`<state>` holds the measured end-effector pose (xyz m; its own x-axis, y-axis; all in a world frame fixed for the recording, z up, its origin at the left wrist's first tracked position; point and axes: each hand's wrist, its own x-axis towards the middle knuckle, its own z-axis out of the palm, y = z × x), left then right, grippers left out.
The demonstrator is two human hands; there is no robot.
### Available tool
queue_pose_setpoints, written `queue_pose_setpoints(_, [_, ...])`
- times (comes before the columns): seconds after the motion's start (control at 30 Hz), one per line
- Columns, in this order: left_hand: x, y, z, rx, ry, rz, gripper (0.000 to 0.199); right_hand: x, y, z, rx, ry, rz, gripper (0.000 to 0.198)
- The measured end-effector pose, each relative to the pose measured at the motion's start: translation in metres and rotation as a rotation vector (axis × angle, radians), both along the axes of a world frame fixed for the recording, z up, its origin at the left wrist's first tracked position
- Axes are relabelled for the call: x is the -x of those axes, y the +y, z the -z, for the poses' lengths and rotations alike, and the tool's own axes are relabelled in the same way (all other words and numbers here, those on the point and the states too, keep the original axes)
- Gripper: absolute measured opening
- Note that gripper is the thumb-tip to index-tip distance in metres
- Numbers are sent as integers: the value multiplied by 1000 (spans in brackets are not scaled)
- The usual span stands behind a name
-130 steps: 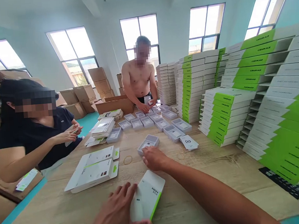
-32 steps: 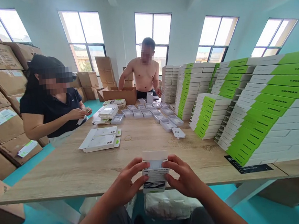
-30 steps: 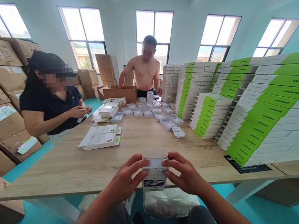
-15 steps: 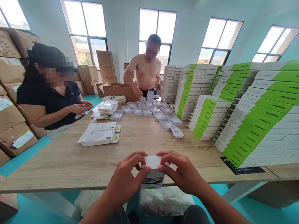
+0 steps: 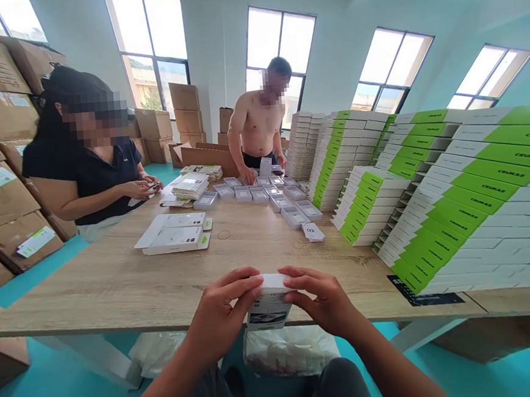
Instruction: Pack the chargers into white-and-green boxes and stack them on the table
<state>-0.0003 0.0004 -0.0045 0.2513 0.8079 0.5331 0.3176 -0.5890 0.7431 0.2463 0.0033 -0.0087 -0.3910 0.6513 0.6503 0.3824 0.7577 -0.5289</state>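
In the head view, fingers hide the upper corners of the box (image 5: pixel 269 314), and its print is too fine to read. The right-hand stacks (image 5: pixel 477 206) are cut off by the frame. The left hand (image 5: pixel 219 307) and right hand (image 5: pixel 324 298) mirror each other, gripping the box between curled fingers and thumbs at the table's (image 5: pixel 93 297) near edge.

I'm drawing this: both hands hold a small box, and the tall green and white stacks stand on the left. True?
No: in the head view the tall green and white stacks stand on the right. The left hand and right hand do hold the small box.
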Motion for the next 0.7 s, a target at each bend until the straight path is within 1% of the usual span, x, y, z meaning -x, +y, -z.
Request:
queue_pose_setpoints(0.07, [5, 4, 7, -104, 35, 28, 23, -4, 3, 4, -82, -60, -26, 19])
queue_pose_setpoints(0.17, [8, 9, 28, -231, 60, 64, 26, -5, 5, 9, -132, -118, -15, 17])
queue_pose_setpoints(0.2, [7, 10, 37, -235, 47, 68, 28, -3, 4, 10, -129, -124, -8, 15])
queue_pose_setpoints(0.27, [0, 7, 54, -157, -8, 51, 35, -1, 0, 6, -86, -119, 20, 12])
queue_pose_setpoints(0.33, [-10, 1, 63, -67, -26, -4, 44, 0, -10, -6, 28, -118, 109, 10])
queue_pose_setpoints(0.37, [-15, -2, 63, -81, 7, -31, 45, 1, -16, -16, 107, -127, 177, 14])
queue_pose_setpoints(0.4, [-20, -4, 59, -155, 67, -49, 43, 1, -22, -27, 195, -145, 248, 23])
queue_pose_setpoints(0.47, [-27, -5, 41, -436, 221, -23, 38, 2, -32, -49, 351, -212, 335, 46])
queue_pose_setpoints(0.5, [-29, -2, 30, -571, 301, 1, 36, 3, -33, -60, 402, -257, 338, 53])
queue_pose_setpoints(0.53, [-30, 3, 19, -687, 364, 9, 36, 2, -31, -69, 433, -306, 324, 55])
queue_pose_setpoints(0.57, [-32, 9, 9, -773, 405, -9, 36, -1, -25, -76, 438, -356, 311, 56])
queue_pose_setpoints(0.6, [-33, 16, 2, -823, 419, -51, 35, -7, -15, -83, 411, -401, 320, 56])
queue_pose_setpoints(0.63, [-35, 24, -2, -846, 412, -95, 35, -17, -1, -89, 347, -441, 369, 57])
queue_pose_setpoints(0.67, [-37, 30, -3, -850, 392, -129, 34, -30, 16, -97, 256, -493, 470, 58])
queue_pose_setpoints(0.7, [-39, 36, 1, -839, 376, -147, 34, -47, 35, -105, 151, -537, 597, 60])
